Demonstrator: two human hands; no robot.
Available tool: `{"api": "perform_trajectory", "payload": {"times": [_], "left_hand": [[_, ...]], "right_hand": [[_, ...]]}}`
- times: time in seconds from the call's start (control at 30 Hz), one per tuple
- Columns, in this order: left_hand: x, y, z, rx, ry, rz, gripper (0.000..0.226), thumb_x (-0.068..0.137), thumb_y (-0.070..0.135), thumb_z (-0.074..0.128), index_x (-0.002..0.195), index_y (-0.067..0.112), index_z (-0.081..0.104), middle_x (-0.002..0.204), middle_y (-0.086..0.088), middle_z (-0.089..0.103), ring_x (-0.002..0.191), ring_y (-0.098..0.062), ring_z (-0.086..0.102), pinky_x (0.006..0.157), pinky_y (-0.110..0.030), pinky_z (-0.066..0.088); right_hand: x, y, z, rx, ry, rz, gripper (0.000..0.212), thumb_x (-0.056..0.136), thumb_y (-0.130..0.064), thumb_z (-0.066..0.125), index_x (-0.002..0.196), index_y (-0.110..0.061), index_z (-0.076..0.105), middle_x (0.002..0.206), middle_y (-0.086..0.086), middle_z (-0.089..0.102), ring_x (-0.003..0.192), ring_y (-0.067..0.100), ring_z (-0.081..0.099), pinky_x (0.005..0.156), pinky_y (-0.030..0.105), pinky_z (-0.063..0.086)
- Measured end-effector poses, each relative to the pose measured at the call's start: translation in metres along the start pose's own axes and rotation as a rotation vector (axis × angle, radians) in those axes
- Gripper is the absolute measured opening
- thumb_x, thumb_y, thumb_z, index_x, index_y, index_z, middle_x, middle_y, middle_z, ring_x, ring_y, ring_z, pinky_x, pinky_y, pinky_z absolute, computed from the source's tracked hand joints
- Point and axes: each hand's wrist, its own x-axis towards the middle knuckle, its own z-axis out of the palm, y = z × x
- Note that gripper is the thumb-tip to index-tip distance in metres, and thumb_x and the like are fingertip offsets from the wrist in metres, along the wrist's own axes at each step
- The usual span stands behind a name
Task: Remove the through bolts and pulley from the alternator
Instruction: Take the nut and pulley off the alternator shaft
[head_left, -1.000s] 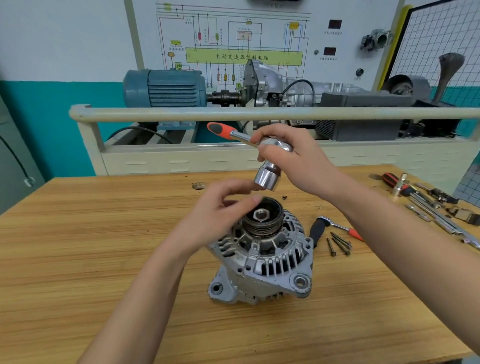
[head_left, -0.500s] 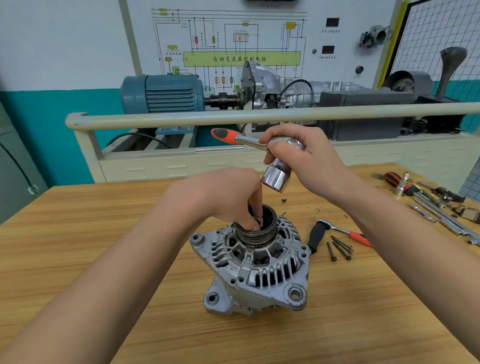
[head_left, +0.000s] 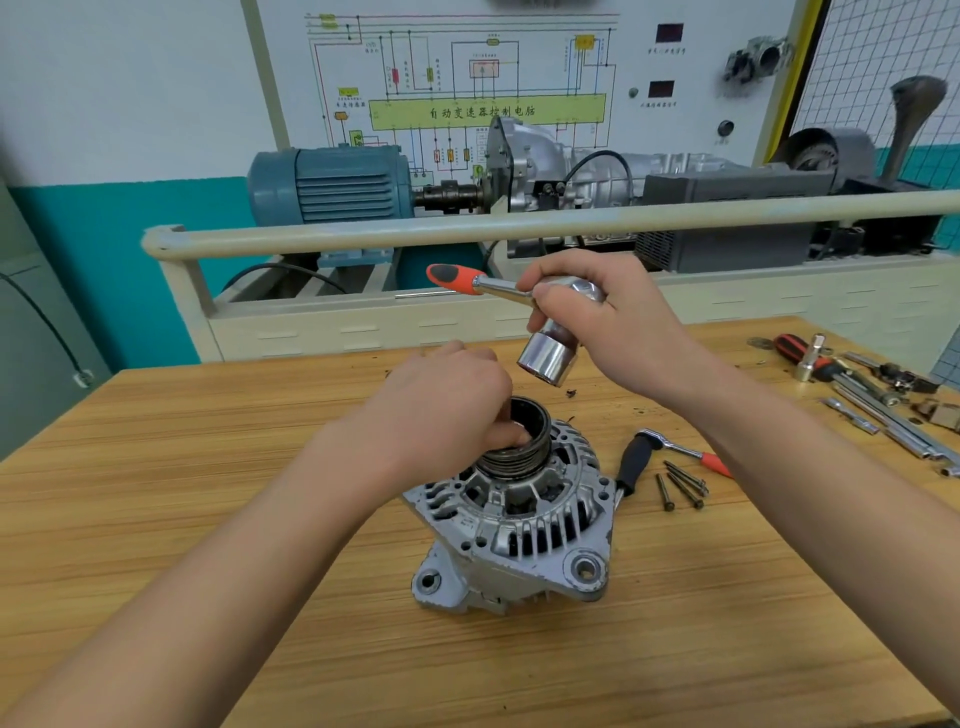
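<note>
Head view shows the alternator (head_left: 511, 535) standing mid-table (head_left: 182, 493), pulley (head_left: 519, 447) up: a ribbed, dull grey cast housing with slotted vents and two mounting ears near you. The pulley is a dark grooved cylinder, grimy at the rim. Your left hand (head_left: 441, 405) curls over it, fingertips dipped inside the cup; what they pinch is hidden. Your right hand (head_left: 602, 322) grips the ratchet (head_left: 519, 296) head, far of the alternator, its polished socket (head_left: 548, 361) hanging clear of the pulley, orange handle pointing left. Four slim dark bolts (head_left: 683, 486) lie right of the alternator, beside a second ratchet (head_left: 649, 457) on the striped wood grain.
</note>
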Motion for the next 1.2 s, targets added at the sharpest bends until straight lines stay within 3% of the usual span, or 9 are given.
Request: {"api": "perform_trajectory", "payload": {"times": [0.23, 0.33, 0.53, 0.63, 0.73, 0.83, 0.9, 1.03, 1.2], "left_hand": [[-0.002, -0.017, -0.012, -0.361, -0.077, 0.053, 0.025, 0.083, 0.024, 0.074, 0.106, 0.032, 0.071, 0.108, 0.014, 0.055, 0.107, -0.01, 0.054, 0.097, -0.031, 0.041], [0.006, -0.013, -0.013, -0.346, -0.105, 0.061, 0.022, 0.081, 0.024, 0.076, 0.101, 0.032, 0.073, 0.093, 0.023, 0.05, 0.099, -0.008, 0.053, 0.09, -0.027, 0.041], [0.006, -0.007, -0.005, -0.089, -0.014, 0.059, 0.026, 0.086, 0.044, 0.065, 0.104, 0.026, 0.071, 0.085, 0.012, 0.04, 0.093, -0.013, 0.038, 0.082, -0.035, 0.043], [0.002, -0.001, -0.001, 0.048, 0.058, 0.057, 0.037, 0.09, 0.052, 0.055, 0.101, 0.019, 0.069, 0.096, 0.004, 0.047, 0.096, -0.017, 0.041, 0.076, -0.031, 0.035], [-0.003, -0.009, -0.003, -0.065, 0.081, 0.042, 0.031, 0.092, 0.047, 0.055, 0.103, 0.021, 0.07, 0.114, 0.003, 0.054, 0.106, -0.018, 0.047, 0.089, -0.033, 0.042], [-0.006, -0.02, -0.009, -0.4, -0.077, 0.09, 0.024, 0.088, 0.028, 0.068, 0.112, 0.03, 0.069, 0.113, 0.013, 0.054, 0.101, 0.0, 0.046, 0.083, -0.004, 0.036], [-0.003, -0.02, -0.011, -0.459, -0.136, 0.103, 0.026, 0.087, 0.022, 0.069, 0.112, 0.029, 0.07, 0.107, 0.018, 0.052, 0.096, 0.008, 0.043, 0.076, 0.003, 0.032], [0.009, -0.014, -0.011, -0.301, -0.131, 0.061, 0.025, 0.085, 0.027, 0.072, 0.109, 0.027, 0.071, 0.1, 0.013, 0.05, 0.104, -0.011, 0.05, 0.092, -0.027, 0.04], [0.003, -0.002, -0.002, 0.052, -0.012, 0.1, 0.032, 0.093, 0.045, 0.055, 0.108, 0.018, 0.065, 0.095, 0.004, 0.037, 0.092, -0.015, 0.033, 0.08, -0.031, 0.036]], "right_hand": [[-0.001, 0.002, 0.0, -0.015, 0.0, 0.002, 0.017, 0.078, -0.029, 0.049, 0.085, -0.025, 0.063, 0.075, 0.004, 0.062, 0.054, 0.003, 0.054, 0.052, 0.024, 0.047], [-0.002, 0.003, 0.0, -0.019, -0.002, 0.01, 0.017, 0.077, -0.029, 0.048, 0.084, -0.026, 0.063, 0.074, 0.003, 0.062, 0.053, 0.004, 0.053, 0.052, 0.026, 0.045], [-0.002, 0.003, 0.002, -0.024, 0.0, 0.014, 0.016, 0.078, -0.029, 0.048, 0.084, -0.026, 0.063, 0.075, 0.007, 0.063, 0.055, 0.006, 0.052, 0.053, 0.026, 0.043], [-0.002, 0.003, 0.004, -0.022, 0.002, 0.006, 0.016, 0.078, -0.029, 0.048, 0.083, -0.025, 0.064, 0.074, 0.009, 0.063, 0.055, 0.007, 0.052, 0.053, 0.025, 0.042], [-0.001, 0.003, 0.004, -0.016, 0.006, 0.015, 0.017, 0.076, -0.031, 0.048, 0.081, -0.027, 0.064, 0.07, 0.001, 0.063, 0.055, 0.003, 0.055, 0.054, 0.024, 0.045], [-0.001, 0.005, 0.004, -0.02, 0.017, 0.022, 0.016, 0.077, -0.031, 0.048, 0.08, -0.029, 0.064, 0.069, -0.003, 0.062, 0.055, -0.002, 0.055, 0.058, 0.025, 0.049], [-0.002, 0.007, 0.003, -0.022, 0.024, 0.023, 0.015, 0.078, -0.03, 0.048, 0.08, -0.029, 0.064, 0.068, -0.003, 0.062, 0.055, -0.001, 0.056, 0.058, 0.026, 0.049], [-0.004, 0.007, 0.003, -0.028, 0.038, 0.034, 0.015, 0.077, -0.032, 0.049, 0.079, -0.03, 0.063, 0.063, -0.006, 0.061, 0.054, 0.002, 0.055, 0.052, 0.018, 0.044], [-0.006, 0.005, 0.002, -0.027, 0.036, 0.05, 0.014, 0.078, -0.031, 0.05, 0.078, -0.03, 0.064, 0.064, -0.004, 0.06, 0.057, 0.008, 0.055, 0.056, 0.028, 0.045]]}}
